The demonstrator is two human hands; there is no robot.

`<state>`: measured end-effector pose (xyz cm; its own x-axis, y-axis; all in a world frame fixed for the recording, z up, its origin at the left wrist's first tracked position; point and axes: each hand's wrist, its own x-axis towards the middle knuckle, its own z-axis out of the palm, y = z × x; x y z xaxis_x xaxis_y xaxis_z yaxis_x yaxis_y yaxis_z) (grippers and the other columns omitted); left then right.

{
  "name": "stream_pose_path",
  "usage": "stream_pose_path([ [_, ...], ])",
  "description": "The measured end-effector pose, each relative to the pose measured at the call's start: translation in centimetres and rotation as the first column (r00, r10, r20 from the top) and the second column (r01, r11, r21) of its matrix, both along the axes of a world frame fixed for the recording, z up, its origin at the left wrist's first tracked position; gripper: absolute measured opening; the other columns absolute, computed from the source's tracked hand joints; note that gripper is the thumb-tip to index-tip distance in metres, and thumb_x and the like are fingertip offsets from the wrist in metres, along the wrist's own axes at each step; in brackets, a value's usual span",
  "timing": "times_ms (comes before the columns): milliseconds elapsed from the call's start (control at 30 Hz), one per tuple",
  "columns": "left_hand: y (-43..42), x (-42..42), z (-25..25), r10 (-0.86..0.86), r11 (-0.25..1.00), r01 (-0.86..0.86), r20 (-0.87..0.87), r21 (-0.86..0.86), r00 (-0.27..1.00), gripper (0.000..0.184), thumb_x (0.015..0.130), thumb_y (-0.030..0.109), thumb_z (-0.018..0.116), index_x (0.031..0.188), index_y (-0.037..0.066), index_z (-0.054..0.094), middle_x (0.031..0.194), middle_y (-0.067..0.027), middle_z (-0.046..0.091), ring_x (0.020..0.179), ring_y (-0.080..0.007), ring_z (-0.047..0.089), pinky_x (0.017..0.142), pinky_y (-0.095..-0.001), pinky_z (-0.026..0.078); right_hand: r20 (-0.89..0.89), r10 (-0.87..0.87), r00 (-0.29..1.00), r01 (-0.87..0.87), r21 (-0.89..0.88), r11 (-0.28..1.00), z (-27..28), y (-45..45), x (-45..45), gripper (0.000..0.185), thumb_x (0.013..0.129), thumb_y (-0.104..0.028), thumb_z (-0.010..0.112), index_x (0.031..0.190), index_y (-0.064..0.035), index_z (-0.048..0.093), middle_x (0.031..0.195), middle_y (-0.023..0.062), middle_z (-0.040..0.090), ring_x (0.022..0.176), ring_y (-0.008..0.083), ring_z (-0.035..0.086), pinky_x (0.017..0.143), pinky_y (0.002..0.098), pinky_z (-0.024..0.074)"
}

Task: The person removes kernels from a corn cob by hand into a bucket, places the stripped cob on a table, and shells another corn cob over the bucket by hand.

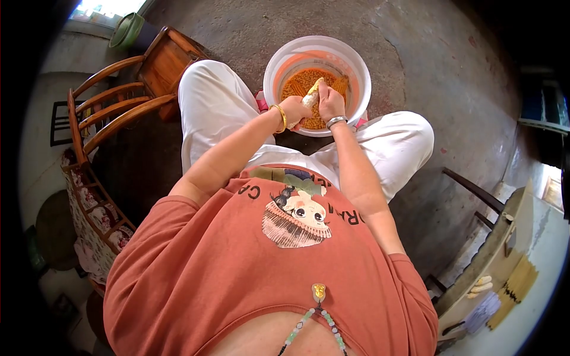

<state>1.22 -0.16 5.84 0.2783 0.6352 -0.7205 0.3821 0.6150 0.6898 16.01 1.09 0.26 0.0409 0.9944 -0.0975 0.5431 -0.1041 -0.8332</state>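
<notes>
Over a round white tub [361, 65] with loose orange corn kernels [309, 77] inside, both hands hold one corn cob [310, 98]. Fingers of my left hand [294, 111], with a gold bangle at the wrist, wrap round the cob's lower end. My right hand [331, 104], which wears a silver band, grips the upper part. The cob is tilted, mostly pale with some yellow near its top. More orange cobs [341, 85] lie on the kernels at the tub's right side.
A wooden chair [160, 68] stands at the left, beside my knee. Concrete floor [237, 29] surrounds the tub. At the lower right is a table [481, 267] with several pale cobs [481, 286] on it. A green container [126, 31] stands at the upper left.
</notes>
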Motion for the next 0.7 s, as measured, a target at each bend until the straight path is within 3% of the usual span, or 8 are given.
stream_pose_path([
  [67, -0.4, 0.4, 0.3, -0.005, 0.997, 0.013, -0.096, 0.077, 0.995, 0.016, 0.077, 0.013, 0.061, 0.078, 0.0, 0.053, 0.056, -0.0076, 0.055, 0.039, -0.0165, 0.053, 0.033, -0.0294, 0.042, -0.108, -0.019, 0.994, 0.015, -0.043, 0.999, -0.1, 0.1, 0.0, 0.066, 0.095, -0.057, 0.033, 0.079, -0.0007, 0.065, 0.074, 0.0235, 0.063, 0.075, 0.0416, 0.062, 0.065, 0.0471, 0.0476],
  [200, -0.3, 1.0, 0.8, -0.111, 0.959, 0.191, -0.344, 0.208, 0.932, 0.02, 0.077, 0.015, 0.059, 0.085, -0.002, 0.053, 0.059, -0.0098, 0.058, 0.042, -0.0185, 0.057, 0.036, -0.0309, 0.046, -0.067, 0.021, 0.997, -0.025, -0.058, 0.998, 0.5, 0.0, 0.1, 0.066, 0.094, -0.057, 0.036, 0.078, 0.0007, 0.064, 0.073, 0.0239, 0.062, 0.074, 0.0418, 0.061, 0.064, 0.0462, 0.0475],
  [400, -0.5, 1.1, 0.4, -0.113, 0.952, 0.209, -0.382, 0.222, 0.917, 0.021, 0.077, 0.015, 0.059, 0.087, -0.002, 0.053, 0.061, -0.0113, 0.059, 0.043, -0.0197, 0.059, 0.037, -0.0323, 0.048, -0.029, 0.013, 0.999, -0.012, 0.022, 1.0, -0.8, 0.0, -0.1, 0.059, 0.095, -0.051, 0.04, 0.077, -0.0003, 0.063, 0.073, 0.0242, 0.062, 0.072, 0.0423, 0.061, 0.064, 0.0478, 0.0476],
  [500, -0.4, 1.1, 0.6, -0.127, 0.947, 0.226, -0.38, 0.229, 0.916, 0.021, 0.076, 0.015, 0.06, 0.086, -0.002, 0.053, 0.06, -0.0101, 0.058, 0.042, -0.0186, 0.058, 0.036, -0.0316, 0.046, 0.001, 0.027, 1.0, -0.027, 0.071, 0.997, -0.5, 0.1, -0.1, 0.056, 0.096, -0.048, 0.038, 0.078, -0.001, 0.063, 0.073, 0.0243, 0.062, 0.072, 0.0426, 0.06, 0.064, 0.0487, 0.0474],
  [700, 1.0, -0.5, 1.0, -0.184, 0.983, 0.184, -0.096, -0.015, 0.978, 0.016, 0.076, 0.011, 0.062, 0.085, 0.0, 0.054, 0.055, -0.0059, 0.053, 0.039, -0.0153, 0.051, 0.033, -0.0284, 0.04, 0.044, 0.062, 0.997, -0.066, 0.096, 0.993, -0.3, 0.0, 0.1, 0.054, 0.097, -0.045, 0.037, 0.077, -0.0013, 0.062, 0.073, 0.0242, 0.062, 0.072, 0.0432, 0.06, 0.064, 0.049, 0.0473],
])
